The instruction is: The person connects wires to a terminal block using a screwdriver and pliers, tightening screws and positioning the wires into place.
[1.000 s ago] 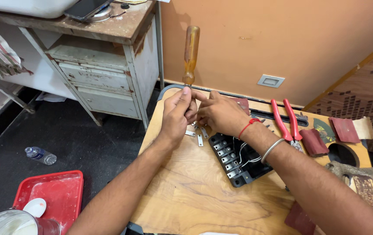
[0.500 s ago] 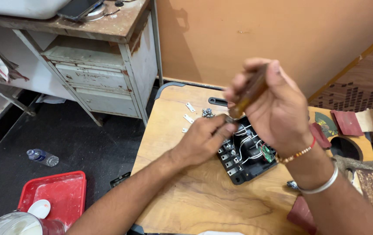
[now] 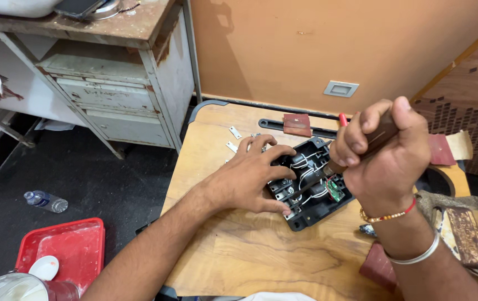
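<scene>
1. The left hand presses on the black switch box, which lies on the wooden table.
2. The right hand grips a brown-handled screwdriver, its shaft angled into the box's wiring.
3. A red tray sits on the floor.

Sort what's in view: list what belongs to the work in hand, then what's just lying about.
In use:
- black switch box, wiring exposed
- screwdriver in the right hand
- left hand steadying the box
- small metal plates beside it

Lying about:
- red tray on the floor
- plastic bottle
- metal cabinet
</scene>
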